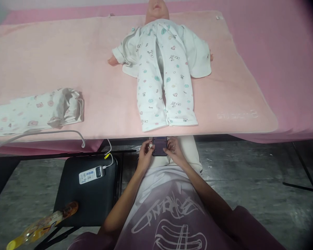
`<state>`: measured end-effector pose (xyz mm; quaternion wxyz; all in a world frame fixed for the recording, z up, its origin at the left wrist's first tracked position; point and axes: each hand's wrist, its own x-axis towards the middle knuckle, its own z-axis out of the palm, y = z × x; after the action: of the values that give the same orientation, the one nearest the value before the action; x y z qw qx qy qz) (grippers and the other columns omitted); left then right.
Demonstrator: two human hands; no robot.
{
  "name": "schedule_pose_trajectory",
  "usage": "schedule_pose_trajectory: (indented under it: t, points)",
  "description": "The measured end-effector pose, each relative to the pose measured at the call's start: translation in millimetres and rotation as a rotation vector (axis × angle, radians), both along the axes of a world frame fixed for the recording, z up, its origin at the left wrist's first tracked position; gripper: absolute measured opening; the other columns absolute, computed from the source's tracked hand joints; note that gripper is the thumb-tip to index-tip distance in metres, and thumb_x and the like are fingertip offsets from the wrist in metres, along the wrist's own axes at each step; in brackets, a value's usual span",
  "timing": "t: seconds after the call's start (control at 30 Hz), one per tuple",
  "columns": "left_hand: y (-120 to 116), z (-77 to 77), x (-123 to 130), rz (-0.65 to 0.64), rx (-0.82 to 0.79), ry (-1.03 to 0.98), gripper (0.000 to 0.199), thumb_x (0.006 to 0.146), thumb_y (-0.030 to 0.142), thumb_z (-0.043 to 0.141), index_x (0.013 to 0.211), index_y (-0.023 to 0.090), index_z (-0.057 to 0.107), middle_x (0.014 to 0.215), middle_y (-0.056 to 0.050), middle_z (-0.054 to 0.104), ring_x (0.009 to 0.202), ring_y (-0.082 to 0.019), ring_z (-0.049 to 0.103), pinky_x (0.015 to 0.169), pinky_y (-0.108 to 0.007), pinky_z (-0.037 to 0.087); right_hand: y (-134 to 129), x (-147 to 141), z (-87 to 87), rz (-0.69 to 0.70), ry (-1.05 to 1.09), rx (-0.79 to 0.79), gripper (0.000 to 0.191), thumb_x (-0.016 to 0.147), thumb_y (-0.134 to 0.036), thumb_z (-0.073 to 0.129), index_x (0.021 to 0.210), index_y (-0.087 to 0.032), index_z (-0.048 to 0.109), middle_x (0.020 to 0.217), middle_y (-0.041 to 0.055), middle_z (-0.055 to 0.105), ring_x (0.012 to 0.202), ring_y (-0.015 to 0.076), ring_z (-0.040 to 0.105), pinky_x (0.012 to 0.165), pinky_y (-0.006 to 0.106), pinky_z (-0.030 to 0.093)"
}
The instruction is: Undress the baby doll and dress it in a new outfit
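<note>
Low in my lap, just under the table edge, a dark smartphone (160, 146) is held between both hands. My left hand (146, 152) closes on its left side, thumb over the screen corner. On the opposite side my right hand (175, 150) grips it, the thumb also on the screen. Above the phone, a baby doll (158, 12) lies on its back on the table, its head partly cut off by the frame. It wears a white top (198, 52). White printed baby trousers (167, 86) are spread flat over its body and legs, with the hems near the table edge.
A pink mat (99, 69) covers the table. Folded printed cloth (36, 109) lies at the left, beside a white cable (54, 132). On a black stool (88, 201) rest a power bank (91, 175) with a cable plugged in and a yellow-capped bottle (41, 225).
</note>
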<state>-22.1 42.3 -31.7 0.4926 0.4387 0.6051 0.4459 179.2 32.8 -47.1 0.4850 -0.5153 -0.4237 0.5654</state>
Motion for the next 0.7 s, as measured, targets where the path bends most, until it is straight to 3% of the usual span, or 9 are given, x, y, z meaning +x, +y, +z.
schedule_pose_trajectory:
  t: [0.43, 0.7]
  points:
    - [0.5, 0.5, -0.7, 0.008, 0.009, -0.011, 0.049, 0.091, 0.063, 0.090, 0.122, 0.026, 0.082, 0.129, -0.010, 0.081, 0.111, -0.027, 0.071, 0.102, -0.038, 0.055, 1.2, 1.5, -1.6, -0.007, -0.027, 0.011, 0.066, 0.094, -0.055, 0.084, 0.144, -0.029, 0.049, 0.110, 0.0022, 0.061, 0.089, 0.0204, 0.064, 0.079, 0.035, 0.057]
    - [0.1, 2.8, -0.3, 0.007, 0.010, -0.009, 0.049, 0.091, 0.062, 0.090, 0.122, 0.025, 0.082, 0.128, -0.011, 0.081, 0.111, -0.027, 0.071, 0.103, -0.039, 0.056, 0.8, 1.3, -1.1, -0.008, -0.012, 0.027, 0.065, 0.096, -0.051, 0.083, 0.146, -0.028, 0.049, 0.110, 0.0022, 0.062, 0.090, 0.0201, 0.064, 0.078, 0.035, 0.055]
